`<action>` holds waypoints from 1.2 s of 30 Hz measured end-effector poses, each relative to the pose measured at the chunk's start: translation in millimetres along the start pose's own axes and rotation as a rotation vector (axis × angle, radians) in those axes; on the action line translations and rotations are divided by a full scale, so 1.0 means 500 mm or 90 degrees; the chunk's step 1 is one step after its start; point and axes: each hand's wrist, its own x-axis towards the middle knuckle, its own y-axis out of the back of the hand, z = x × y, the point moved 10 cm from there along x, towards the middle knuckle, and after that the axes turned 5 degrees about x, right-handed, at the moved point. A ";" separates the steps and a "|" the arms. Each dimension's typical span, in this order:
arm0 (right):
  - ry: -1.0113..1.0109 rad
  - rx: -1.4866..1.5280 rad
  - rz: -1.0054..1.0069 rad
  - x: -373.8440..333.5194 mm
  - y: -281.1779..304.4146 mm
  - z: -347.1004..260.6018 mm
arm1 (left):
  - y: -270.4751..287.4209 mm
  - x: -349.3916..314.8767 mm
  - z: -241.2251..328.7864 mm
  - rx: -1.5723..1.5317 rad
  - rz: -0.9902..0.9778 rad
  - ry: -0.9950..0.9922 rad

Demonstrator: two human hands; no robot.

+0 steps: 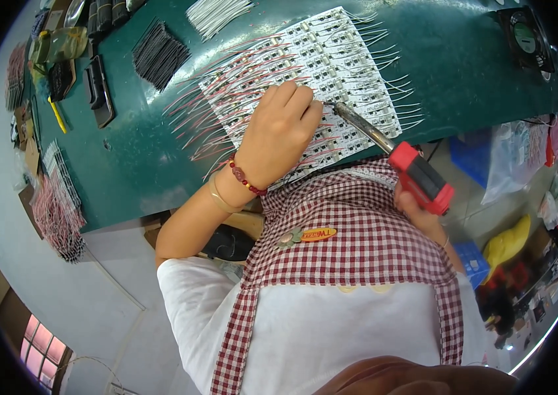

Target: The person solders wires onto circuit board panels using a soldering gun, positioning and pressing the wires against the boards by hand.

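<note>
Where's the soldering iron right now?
In the head view, the soldering iron is right of centre, its handle gripped by the right hand; its tip is over the white circuit boards, just right of the left hand.

A tiled floor (475,217) lies beside the green table (134,151).

A glossy dark green tabletop (127,158) carries a slanted panel of white circuit boards (315,43) near its front edge, with red leads (190,108) fanning off its left side and pale leads (411,122) off its right. Beyond it lie a pile of black wires (160,54) and, beside that, white wires (216,16). Farther left lie a black-handled tool (96,89) and a slim yellow stick (57,116); a black fan-like device (526,38) sits at the right end.
</note>
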 end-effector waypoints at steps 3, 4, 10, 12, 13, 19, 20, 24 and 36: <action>0.012 -0.001 -0.003 -0.001 -0.001 0.000 | -0.003 0.004 0.003 0.002 -0.015 -0.006; 0.025 -0.010 -0.002 -0.002 0.000 -0.002 | -0.002 0.004 0.003 0.002 -0.016 -0.006; 0.028 -0.015 0.018 -0.025 0.016 0.027 | -0.010 0.002 0.000 0.026 -0.036 -0.006; 0.022 0.009 0.033 -0.024 0.016 0.025 | -0.013 -0.002 -0.004 0.036 -0.025 -0.008; 0.015 0.032 0.048 -0.024 0.019 0.025 | -0.015 -0.005 -0.004 0.036 -0.026 -0.009; -0.015 0.066 0.037 -0.030 0.017 0.035 | -0.009 -0.022 0.015 -0.014 -0.022 -0.007; -0.015 0.067 0.037 -0.026 0.017 0.031 | -0.008 -0.023 0.013 -0.020 -0.001 0.002; -0.013 0.031 0.004 -0.013 0.004 0.017 | -0.012 -0.025 0.007 -0.028 0.021 0.008; 0.032 -0.055 -0.004 -0.011 -0.004 0.008 | -0.021 -0.014 0.004 -0.037 -0.024 0.004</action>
